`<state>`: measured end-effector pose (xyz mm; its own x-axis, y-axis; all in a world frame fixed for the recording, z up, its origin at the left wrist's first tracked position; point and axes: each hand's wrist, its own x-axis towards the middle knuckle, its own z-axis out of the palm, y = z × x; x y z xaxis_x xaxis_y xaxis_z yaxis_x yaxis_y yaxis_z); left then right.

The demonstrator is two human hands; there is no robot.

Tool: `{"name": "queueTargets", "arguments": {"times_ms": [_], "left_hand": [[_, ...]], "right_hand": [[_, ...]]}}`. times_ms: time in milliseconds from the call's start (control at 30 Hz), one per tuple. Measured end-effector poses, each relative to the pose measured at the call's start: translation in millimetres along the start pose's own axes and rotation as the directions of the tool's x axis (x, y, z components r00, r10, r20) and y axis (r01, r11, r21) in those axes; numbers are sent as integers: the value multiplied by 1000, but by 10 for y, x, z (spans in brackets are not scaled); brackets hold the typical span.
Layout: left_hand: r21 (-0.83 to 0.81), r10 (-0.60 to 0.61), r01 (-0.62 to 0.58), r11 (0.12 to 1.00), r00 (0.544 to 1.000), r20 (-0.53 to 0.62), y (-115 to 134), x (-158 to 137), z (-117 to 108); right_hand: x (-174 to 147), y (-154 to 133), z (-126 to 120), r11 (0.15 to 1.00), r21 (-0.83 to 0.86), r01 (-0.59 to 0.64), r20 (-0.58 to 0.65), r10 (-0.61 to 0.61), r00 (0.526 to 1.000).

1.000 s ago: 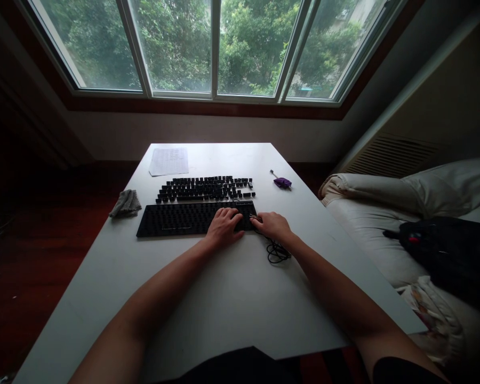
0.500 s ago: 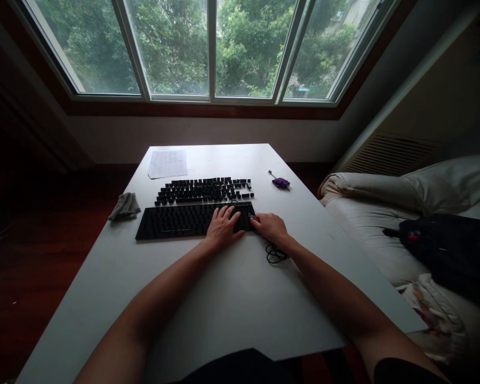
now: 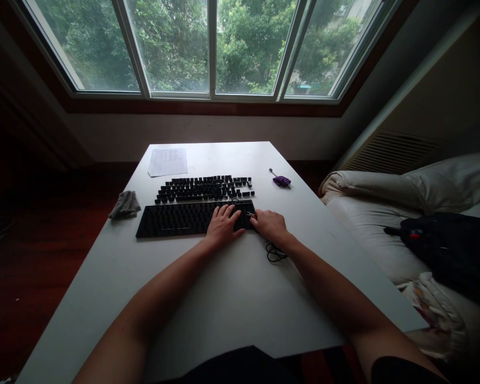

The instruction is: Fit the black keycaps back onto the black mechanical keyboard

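Note:
A black keyboard (image 3: 174, 220) lies across the middle of the white table. My left hand (image 3: 223, 223) rests on its right part with the fingers spread. At the keyboard's right end, my right hand (image 3: 270, 225) is closed around a small wire keycap puller (image 3: 251, 215), whose thin metal tips point left over the keys. Most of the puller is hidden in the fist. Loose black keycaps (image 3: 202, 188) lie in rows just behind the keyboard. Which keys still sit on the board is too dark to tell. A coiled black cable (image 3: 277, 253) lies below my right wrist.
A grey cloth (image 3: 125, 205) lies at the table's left edge. Printed paper (image 3: 168, 162) is at the back left. A brush with a purple part (image 3: 281, 181) lies at the back right. Beyond the table's right side stands a pale sofa (image 3: 368, 213) with a dark bag (image 3: 448, 245).
My right hand and the keycap puller have shifted very slightly at the keyboard's right end. My left hand stays in place on the keyboard. The view has tilted a little.

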<state>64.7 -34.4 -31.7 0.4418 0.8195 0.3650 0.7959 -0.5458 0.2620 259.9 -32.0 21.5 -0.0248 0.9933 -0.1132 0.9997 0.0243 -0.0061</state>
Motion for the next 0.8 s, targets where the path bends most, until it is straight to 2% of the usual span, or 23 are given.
{"name": "queueTargets", "arguments": {"times_ms": [267, 800], "left_hand": [[1, -2, 2, 1000, 1000, -5, 9, -5, -7], [-15, -7, 7, 1000, 1000, 5, -26, 14, 17]], "right_hand": [[6, -20, -69, 999, -25, 23, 42, -22, 999], [-38, 4, 55, 999, 3, 36, -72, -35, 997]]}}
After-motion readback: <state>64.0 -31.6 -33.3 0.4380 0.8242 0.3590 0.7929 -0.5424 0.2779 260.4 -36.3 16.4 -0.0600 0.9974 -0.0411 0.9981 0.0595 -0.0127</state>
